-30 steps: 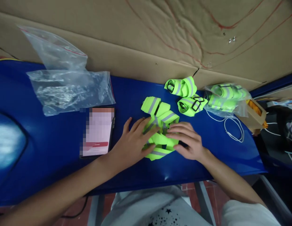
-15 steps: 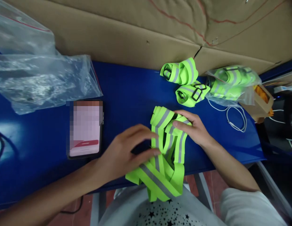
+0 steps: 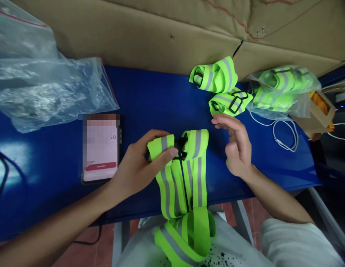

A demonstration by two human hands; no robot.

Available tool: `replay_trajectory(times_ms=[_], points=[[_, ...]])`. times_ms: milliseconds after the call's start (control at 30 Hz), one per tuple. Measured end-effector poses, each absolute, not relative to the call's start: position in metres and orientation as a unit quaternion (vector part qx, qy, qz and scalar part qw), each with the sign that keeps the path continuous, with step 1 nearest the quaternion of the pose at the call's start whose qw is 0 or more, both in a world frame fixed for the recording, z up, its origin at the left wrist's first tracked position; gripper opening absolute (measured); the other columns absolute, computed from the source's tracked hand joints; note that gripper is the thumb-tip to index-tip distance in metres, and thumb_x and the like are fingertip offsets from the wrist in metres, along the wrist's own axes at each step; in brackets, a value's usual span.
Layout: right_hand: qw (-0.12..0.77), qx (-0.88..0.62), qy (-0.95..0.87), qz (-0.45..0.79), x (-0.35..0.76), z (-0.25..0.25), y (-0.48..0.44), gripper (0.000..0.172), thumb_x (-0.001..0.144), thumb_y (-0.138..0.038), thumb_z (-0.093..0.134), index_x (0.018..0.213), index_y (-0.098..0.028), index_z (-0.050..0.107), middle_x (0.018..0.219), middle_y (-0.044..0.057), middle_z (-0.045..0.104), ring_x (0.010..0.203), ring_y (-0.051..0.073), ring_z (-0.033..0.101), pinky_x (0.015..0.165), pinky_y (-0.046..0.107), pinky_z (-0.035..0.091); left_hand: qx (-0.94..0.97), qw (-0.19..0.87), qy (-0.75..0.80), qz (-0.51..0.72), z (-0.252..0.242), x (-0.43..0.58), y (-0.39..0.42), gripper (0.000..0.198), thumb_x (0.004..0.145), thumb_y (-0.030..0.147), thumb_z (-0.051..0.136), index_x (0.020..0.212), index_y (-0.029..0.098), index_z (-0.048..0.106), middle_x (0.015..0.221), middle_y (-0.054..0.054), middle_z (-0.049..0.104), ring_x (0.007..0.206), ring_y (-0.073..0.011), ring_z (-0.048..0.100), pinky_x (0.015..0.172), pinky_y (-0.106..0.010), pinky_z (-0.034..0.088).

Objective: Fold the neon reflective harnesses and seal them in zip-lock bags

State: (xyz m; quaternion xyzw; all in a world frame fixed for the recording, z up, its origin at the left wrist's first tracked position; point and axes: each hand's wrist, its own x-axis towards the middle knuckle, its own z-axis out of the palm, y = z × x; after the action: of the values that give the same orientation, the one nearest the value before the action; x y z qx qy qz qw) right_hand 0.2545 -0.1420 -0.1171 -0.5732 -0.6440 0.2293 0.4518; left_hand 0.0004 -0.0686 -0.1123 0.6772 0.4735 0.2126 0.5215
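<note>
My left hand (image 3: 143,159) is closed on one end of a neon-yellow reflective strap (image 3: 199,178) with grey stripes, thumb on top near a black buckle (image 3: 181,146). The folded strap runs down over the table edge, and its lower loops lie on my lap. Apart from the strap, my right hand (image 3: 239,146) is raised to its right, holding nothing, with fingers extended and slightly bent. Just beyond those fingertips lies a rolled strap (image 3: 224,105) with a black buckle on it. Another rolled strap (image 3: 217,76) sits behind it.
A phone (image 3: 101,148) lies left of my left hand on the blue table (image 3: 144,96). Clear zip bags (image 3: 58,92) cover the back left. At the right are bagged straps (image 3: 280,87), a coiled white cable (image 3: 289,139) and a cardboard box (image 3: 318,111). A cardboard wall stands behind.
My right hand has let go of the strap and moved up and right of it. My left hand, open before, now grips the strap's left end. The strap's loops hang lower.
</note>
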Motion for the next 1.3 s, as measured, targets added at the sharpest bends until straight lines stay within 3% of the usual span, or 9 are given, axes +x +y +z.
replay_trajectory(times_ms=[167,367,467,567,667,800,933,1133,1300], points=[[0.313,-0.492,-0.795,0.168,0.247,-0.109,-0.147,0.080,0.093,-0.066,0.064,0.159,-0.033,0.036,0.154,0.012,0.051,0.144,0.036,0.051,0.118,0.055,0.047,0.456,0.760,0.429,0.172,-0.113,0.009,-0.067,0.043,0.093,0.063,0.062,0.109,0.024,0.070,0.092,-0.004,0.076,0.086,-0.0225,0.074,0.073,-0.031,0.060],[0.262,-0.481,-0.816,0.187,0.250,-0.113,-0.144,0.092,0.087,-0.071,0.068,0.161,-0.030,0.035,0.158,0.014,0.048,0.148,0.038,0.046,0.121,0.057,0.039,0.353,0.840,0.396,0.110,-0.110,0.007,-0.064,0.036,0.080,0.056,0.078,0.100,0.026,0.076,0.091,-0.003,0.080,0.085,-0.0257,0.078,0.073,-0.036,0.064],[0.286,-0.478,-0.812,0.171,0.253,-0.113,-0.146,0.061,0.093,-0.053,0.069,0.148,-0.033,0.053,0.138,0.009,0.067,0.130,0.034,0.063,0.112,0.055,0.046,0.337,0.857,0.385,0.058,-0.108,0.007,-0.063,0.052,0.085,0.074,0.064,0.086,0.024,0.077,0.079,-0.005,0.079,0.078,-0.0275,0.078,0.070,-0.040,0.065],[0.387,-0.521,-0.726,0.228,0.254,-0.111,-0.147,0.018,0.099,-0.037,0.062,0.113,-0.029,0.070,0.090,0.002,0.073,0.081,0.021,0.069,0.078,0.039,0.056,0.361,0.852,0.378,-0.018,-0.113,0.007,-0.067,0.085,0.086,0.093,0.033,0.092,0.022,0.078,0.074,-0.008,0.077,0.069,-0.0285,0.076,0.061,-0.041,0.064],[0.439,-0.590,-0.597,0.321,0.251,-0.109,-0.145,0.041,0.101,-0.045,0.060,0.068,-0.022,0.055,0.056,-0.004,0.044,0.051,0.010,0.042,0.048,0.026,0.037,0.502,0.772,0.371,0.121,-0.119,0.003,-0.072,0.078,0.095,0.085,0.030,0.129,0.026,0.068,0.112,-0.009,0.078,0.100,-0.0290,0.077,0.083,-0.042,0.066],[0.441,-0.596,-0.550,0.385,0.246,-0.110,-0.144,0.057,0.100,-0.048,0.062,0.059,-0.019,0.036,0.055,-0.006,0.029,0.049,0.007,0.027,0.045,0.023,0.025,0.744,0.495,0.302,0.332,-0.122,-0.004,-0.075,0.084,0.091,0.059,0.072,0.160,0.038,0.029,0.168,-0.007,0.033,0.151,-0.0335,0.042,0.123,-0.051,0.042],[0.408,-0.560,-0.615,0.376,0.242,-0.113,-0.148,0.034,0.100,-0.036,0.064,0.073,-0.019,0.055,0.060,-0.006,0.045,0.052,0.006,0.036,0.049,0.021,0.032,0.861,0.295,0.264,0.319,-0.119,-0.002,-0.074,0.065,0.087,0.043,0.082,0.142,0.031,0.050,0.159,-0.010,0.040,0.148,-0.0343,0.044,0.121,-0.053,0.045],[0.356,-0.572,-0.668,0.314,0.240,-0.114,-0.150,0.028,0.099,-0.038,0.066,0.079,-0.020,0.058,0.063,-0.006,0.053,0.051,0.006,0.045,0.049,0.022,0.036,0.891,0.229,0.277,0.278,-0.120,0.003,-0.077,0.042,0.094,0.030,0.072,0.132,0.026,0.055,0.142,-0.015,0.054,0.132,-0.0301,0.059,0.107,-0.047,0.056],[0.315,-0.577,-0.708,0.257,0.241,-0.111,-0.151,0.035,0.097,-0.045,0.069,0.123,-0.024,0.062,0.087,-0.001,0.072,0.067,0.014,0.067,0.061,0.025,0.052,0.910,0.159,0.253,0.287,-0.126,0.003,-0.077,0.035,0.093,0.021,0.069,0.126,0.023,0.059,0.143,-0.016,0.055,0.131,-0.0315,0.060,0.105,-0.047,0.056]])
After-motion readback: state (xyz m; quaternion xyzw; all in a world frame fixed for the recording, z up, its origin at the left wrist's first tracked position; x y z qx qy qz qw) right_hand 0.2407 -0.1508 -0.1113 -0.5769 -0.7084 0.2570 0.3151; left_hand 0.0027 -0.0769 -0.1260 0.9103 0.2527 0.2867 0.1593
